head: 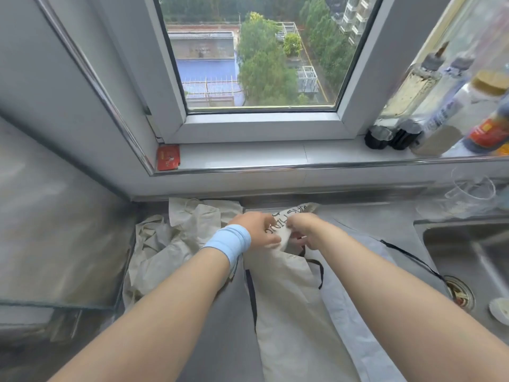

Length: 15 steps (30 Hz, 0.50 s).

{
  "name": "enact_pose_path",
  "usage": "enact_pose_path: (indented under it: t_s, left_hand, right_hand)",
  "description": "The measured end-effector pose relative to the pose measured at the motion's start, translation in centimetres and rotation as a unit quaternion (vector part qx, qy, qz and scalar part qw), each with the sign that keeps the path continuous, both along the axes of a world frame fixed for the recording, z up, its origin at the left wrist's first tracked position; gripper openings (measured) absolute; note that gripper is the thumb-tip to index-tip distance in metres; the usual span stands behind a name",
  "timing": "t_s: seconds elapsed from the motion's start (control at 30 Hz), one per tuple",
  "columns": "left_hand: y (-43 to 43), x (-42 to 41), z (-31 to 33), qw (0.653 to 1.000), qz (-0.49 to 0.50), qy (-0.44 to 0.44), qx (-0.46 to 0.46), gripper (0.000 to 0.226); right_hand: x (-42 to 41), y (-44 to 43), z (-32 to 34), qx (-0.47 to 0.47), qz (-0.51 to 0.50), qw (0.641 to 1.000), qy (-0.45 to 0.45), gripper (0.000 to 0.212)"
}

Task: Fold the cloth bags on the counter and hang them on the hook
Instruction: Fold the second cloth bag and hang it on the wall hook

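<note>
A cream cloth bag [286,293] with black lettering and black straps lies lengthwise on the steel counter [385,224] and hangs over its front edge. My left hand [256,230], with a light blue wristband, and my right hand [303,230] both pinch the bag's printed far end, close together. A white bag [347,312] with a thin black strap lies under it to the right. Several crumpled beige cloth bags [176,238] are piled to the left against the back wall. No hook is in view.
A steel sink [468,260] with a drain sits at the right. A clear plastic cup [471,188] stands behind it. Bottles and spice jars [429,106] crowd the windowsill's right end; a red packet [168,157] leans at its left. A glass panel [55,230] is at left.
</note>
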<state>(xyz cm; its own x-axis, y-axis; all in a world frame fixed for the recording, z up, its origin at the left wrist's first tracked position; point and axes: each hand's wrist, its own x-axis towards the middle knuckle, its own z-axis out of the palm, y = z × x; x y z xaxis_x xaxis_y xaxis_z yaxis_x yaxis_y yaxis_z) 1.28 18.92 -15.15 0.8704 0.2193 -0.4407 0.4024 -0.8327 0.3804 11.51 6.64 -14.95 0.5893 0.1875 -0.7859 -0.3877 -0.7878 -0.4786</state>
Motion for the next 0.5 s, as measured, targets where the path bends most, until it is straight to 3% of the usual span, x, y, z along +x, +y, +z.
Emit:
enact_pose_path:
  t_s: [0.1,0.2,0.27,0.37,0.43,0.5]
  left_hand:
    - [-0.3,0.2,0.8,0.999,-0.005,-0.032,-0.018,0.085]
    - [-0.3,0.7,1.6,0.995,-0.012,-0.089,-0.034,0.096]
    - [-0.1,1.3,1.6,0.988,0.033,-0.135,-0.062,0.081]
    - [0.5,2.1,1.6,0.964,0.175,-0.184,-0.071,0.037]
    - [1.1,2.7,2.0,0.951,0.246,-0.18,-0.057,0.013]
    - [1.6,3.1,2.6,0.941,0.286,-0.164,-0.072,0.023]
  right_hand:
    - [1.1,0.8,2.1,0.073,-0.08,0.994,0.025,0.013]
    - [2.2,1.6,3.4,0.141,-0.133,0.98,0.045,0.017]
    - [2.9,2.0,3.7,0.21,-0.151,0.963,0.073,0.025]
    - [3.5,1.7,3.8,0.273,-0.107,0.952,0.081,0.03]
    - [3.5,1.3,3.6,0.263,-0.061,0.963,0.011,0.027]
    - [3.5,0.7,3.1,0.229,-0.016,0.968,-0.099,0.028]
